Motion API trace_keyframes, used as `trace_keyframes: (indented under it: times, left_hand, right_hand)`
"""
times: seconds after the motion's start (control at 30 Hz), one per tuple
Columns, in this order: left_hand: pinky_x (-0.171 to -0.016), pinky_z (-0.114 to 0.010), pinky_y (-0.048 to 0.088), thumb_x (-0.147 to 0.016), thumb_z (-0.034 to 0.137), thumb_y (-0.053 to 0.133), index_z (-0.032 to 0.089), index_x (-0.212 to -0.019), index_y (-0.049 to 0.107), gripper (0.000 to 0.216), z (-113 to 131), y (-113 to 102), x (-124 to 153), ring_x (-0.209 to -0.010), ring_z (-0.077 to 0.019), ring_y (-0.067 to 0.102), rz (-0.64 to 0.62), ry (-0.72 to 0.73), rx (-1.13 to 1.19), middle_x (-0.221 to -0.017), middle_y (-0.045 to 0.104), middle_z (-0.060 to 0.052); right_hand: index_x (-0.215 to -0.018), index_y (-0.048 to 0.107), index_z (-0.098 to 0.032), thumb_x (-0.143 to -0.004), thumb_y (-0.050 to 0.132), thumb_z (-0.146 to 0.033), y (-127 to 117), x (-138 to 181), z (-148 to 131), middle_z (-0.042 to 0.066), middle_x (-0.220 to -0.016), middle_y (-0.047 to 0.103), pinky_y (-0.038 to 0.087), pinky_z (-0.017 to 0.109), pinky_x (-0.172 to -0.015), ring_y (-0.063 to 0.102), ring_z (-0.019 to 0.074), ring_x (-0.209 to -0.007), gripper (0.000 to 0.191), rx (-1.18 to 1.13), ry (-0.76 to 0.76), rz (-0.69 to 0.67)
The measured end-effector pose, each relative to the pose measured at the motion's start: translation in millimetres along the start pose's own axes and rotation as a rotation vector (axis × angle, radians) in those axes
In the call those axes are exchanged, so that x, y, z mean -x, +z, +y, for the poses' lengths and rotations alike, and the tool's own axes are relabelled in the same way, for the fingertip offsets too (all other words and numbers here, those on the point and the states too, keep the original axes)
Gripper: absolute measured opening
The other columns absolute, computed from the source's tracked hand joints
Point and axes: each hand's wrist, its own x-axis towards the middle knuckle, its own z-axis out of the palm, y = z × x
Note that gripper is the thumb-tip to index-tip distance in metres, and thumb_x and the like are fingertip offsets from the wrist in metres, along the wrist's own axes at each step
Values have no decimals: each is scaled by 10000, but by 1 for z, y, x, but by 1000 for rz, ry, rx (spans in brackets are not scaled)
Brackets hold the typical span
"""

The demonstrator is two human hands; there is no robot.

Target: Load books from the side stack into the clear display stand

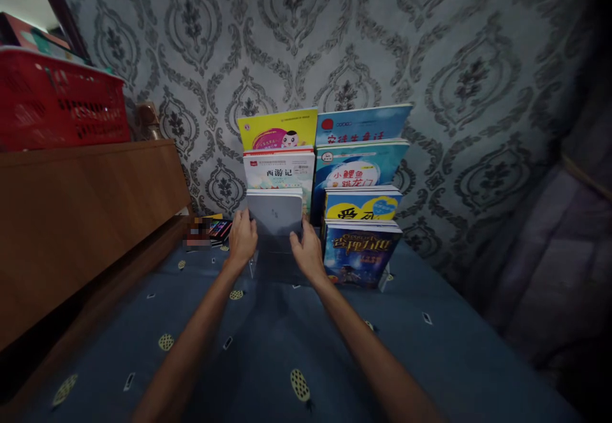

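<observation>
My left hand (242,238) and my right hand (307,254) grip the two sides of a grey book (275,215) that stands upright in the front slot of a tiered rack. Behind it rise a white book with Chinese title (280,171) and a yellow book (277,129). To the right stand a dark blue fantasy book (361,254), a yellow-and-blue book (363,205), and two light blue books (358,164) stepped higher toward the wall. Both hands have fingers curled around the grey book's edges.
A blue patterned cloth (287,346) covers the surface. A wooden headboard or cabinet (81,219) runs along the left with a red basket (57,101) on top. Small items (213,231) lie by the wall at the left. Patterned wallpaper (430,59) stands behind.
</observation>
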Motion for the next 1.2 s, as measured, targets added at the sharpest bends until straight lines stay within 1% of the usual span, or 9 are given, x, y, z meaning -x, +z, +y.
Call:
trace_keyframes:
  times: [0.23, 0.37, 0.53, 0.67, 0.8, 0.93, 1.03, 1.13, 1.2]
  left_hand:
    - [-1009, -466, 484, -941, 141, 421, 145, -1267, 555, 352, 0, 1, 0, -1152, -295, 581, -3, -4, -3, -1146, 605, -156]
    - [-1019, -451, 479, -933, 135, 430, 149, -1269, 552, 358, -1, 1, 0, -1155, -288, 582, 13, 15, 1, -1138, 608, -143]
    - [-1026, -436, 474, -933, 135, 443, 156, -1253, 559, 341, -5, -4, 0, -1159, -278, 581, -36, 28, 14, -1149, 604, -136]
    - [-1032, -434, 471, -924, 140, 444, 141, -1337, 513, 418, -12, -10, 1, -1181, -281, 575, -61, 57, 42, -1210, 592, -155]
    - [-1026, -430, 475, -931, 159, 441, 148, -1383, 483, 454, -25, -17, 10, -1141, -267, 594, -80, 59, 50, -1203, 595, -144]
    - [-1008, -423, 486, -930, 165, 443, 165, -1385, 486, 457, -47, -21, 37, -1109, -254, 602, -144, 48, 40, -1173, 605, -130]
    - [-976, -405, 506, -921, 148, 440, 159, -1378, 485, 459, -68, -24, 65, -1090, -247, 611, -234, 16, -36, -1182, 607, -133]
    - [-990, -402, 499, -919, 140, 449, 156, -1369, 488, 452, -92, -27, 86, -1106, -251, 609, -340, -30, -202, -1204, 604, -139]
    - [-986, -416, 496, -917, 149, 467, 150, -1333, 518, 419, -107, -31, 93, -1110, -271, 604, -384, -66, -297, -1189, 610, -148]
  right_hand:
    - [-1453, 481, -75, -863, 494, -265, 0, 0, -2, 216, -1419, 585, 435, 547, -1108, 542, 336, -1327, 620, 30, 22, -14]
    - [-1464, 471, -99, -862, 491, -262, 0, 0, -3, 198, -1435, 578, 421, 534, -1125, 522, 320, -1351, 625, 36, 17, -13]
    - [-1494, 416, -68, -870, 463, -258, -4, 5, -5, 205, -1459, 554, 439, 525, -1114, 526, 308, -1347, 654, 17, 27, -30]
    - [-1542, 324, -66, -900, 446, -267, -8, 19, -7, 214, -1514, 487, 414, 545, -1130, 464, 313, -1399, 683, 20, 30, 4]
    - [-1584, 239, -100, -947, 412, -265, -15, 51, -14, 205, -1560, 424, 388, 557, -1152, 398, 304, -1444, 680, 36, -2, -5]
    - [-1582, 290, -188, -977, 377, -236, -21, 99, -24, 143, -1582, 414, 357, 524, -1189, 365, 255, -1478, 612, 33, -77, -176]
    - [-1531, 405, -207, -968, 401, -200, -22, 133, -29, 135, -1553, 463, 398, 480, -1174, 418, 234, -1450, 563, -4, -133, -422]
    - [-1463, 501, -192, -945, 464, -189, -19, 159, -36, 152, -1515, 512, 452, 468, -1133, 481, 247, -1406, 520, -10, -162, -675]
    - [-1422, 544, -175, -930, 496, -180, -17, 170, -43, 165, -1503, 525, 453, 483, -1128, 496, 268, -1394, 495, 20, -191, -780]
